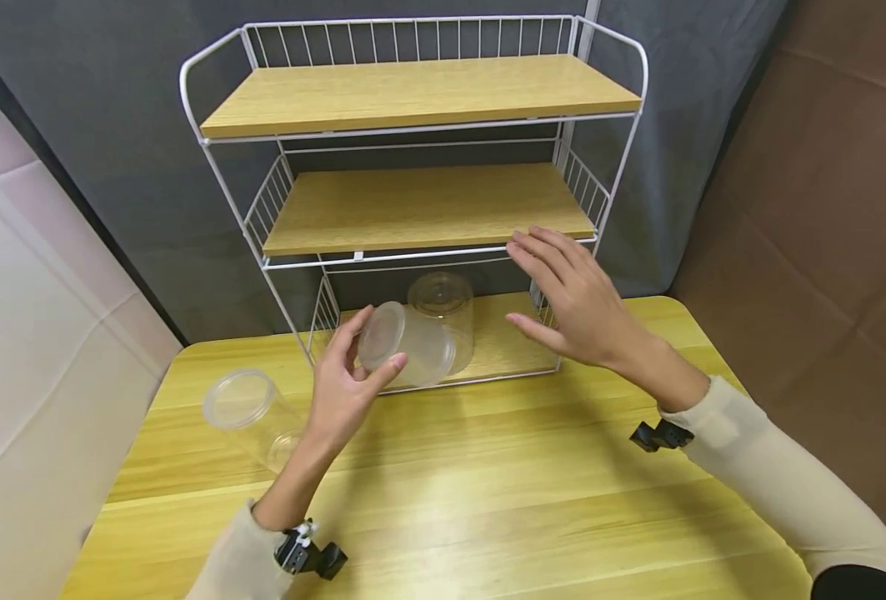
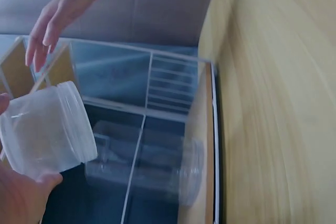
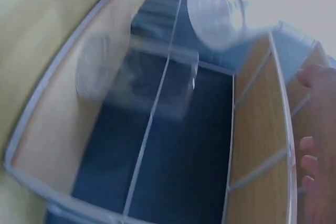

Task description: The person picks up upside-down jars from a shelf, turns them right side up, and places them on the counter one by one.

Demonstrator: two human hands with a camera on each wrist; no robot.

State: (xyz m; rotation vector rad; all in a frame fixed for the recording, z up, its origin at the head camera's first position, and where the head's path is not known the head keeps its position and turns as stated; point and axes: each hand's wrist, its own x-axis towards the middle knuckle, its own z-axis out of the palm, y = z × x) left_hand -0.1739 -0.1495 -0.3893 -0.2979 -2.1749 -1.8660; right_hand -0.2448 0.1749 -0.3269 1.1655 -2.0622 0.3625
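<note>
My left hand grips a short, frosted clear plastic jar between thumb and fingers. The jar is tilted on its side, in front of the bottom shelf. Behind it, a taller clear jar stands on that shelf, partly hidden in the head view. In the left wrist view the held jar shows its rim end. My right hand holds nothing, its fingers extended near the front right edge of the middle shelf. It also appears in the left wrist view.
A white wire rack with wooden shelves stands at the back of the wooden table. Another clear jar is on the table at left, beside my left forearm. The top shelf has a wire rail behind it.
</note>
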